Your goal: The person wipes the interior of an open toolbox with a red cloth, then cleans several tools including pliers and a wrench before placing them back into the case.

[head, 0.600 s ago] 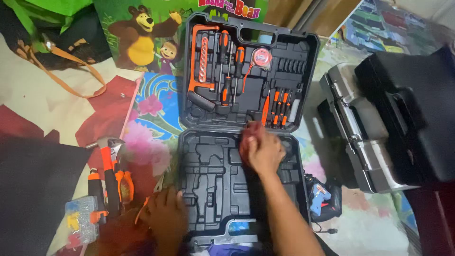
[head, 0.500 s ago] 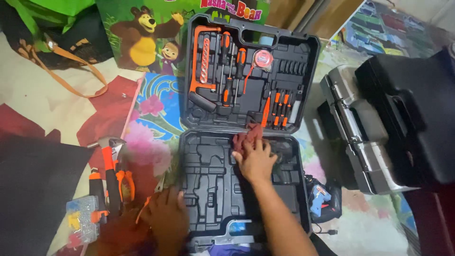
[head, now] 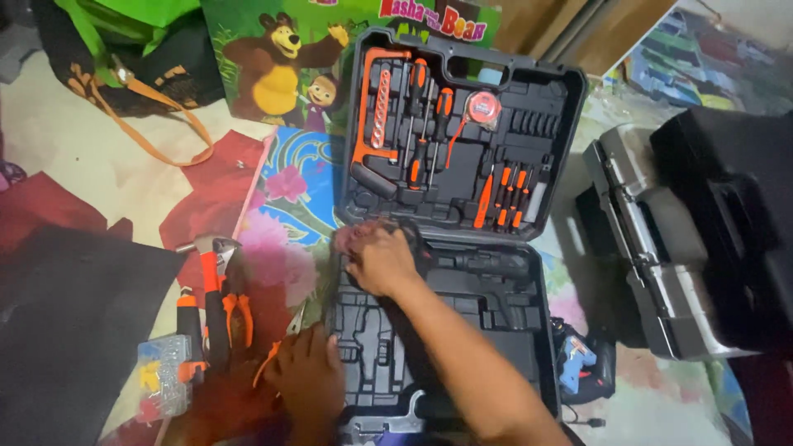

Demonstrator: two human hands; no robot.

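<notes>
Toolkit repack: lid half mostly filled, base tray mostly bare

Left hand (head: 307, 381) sits nearest, at the bottom edge beside the near-left corner of the tool case (head: 453, 248). It rests on or over a pair of orange-handled pliers (head: 277, 351) lying on the floor mat; fingers look curled, but blur keeps me from saying whether it actually grips them.

Just left of that: orange-handled hammer (head: 211, 285), a second orange-handled tool beside it, and a small clear parts box (head: 161, 376). All loose on the mat, outside the case.

Right hand (head: 376, 258) reaches across the base tray (head: 483, 326) to its far-left corner, near the hinge. Fingers bent down, pressing on or into a moulded recess. Motion blur hides what is under them, so a grip can't be confirmed.

Base tray: moulded pockets mostly vacant, apart from a dark drill-like body near the hinge.

Farther out, the lid half (head: 462, 140) stands open: hacksaw (head: 376, 116), screwdrivers (head: 429, 124), tape measure (head: 481, 107) and small orange drivers seated.

My read: lid side is essentially done; hammer, pliers and parts box are not yet seated. Roughly half complete.
</notes>
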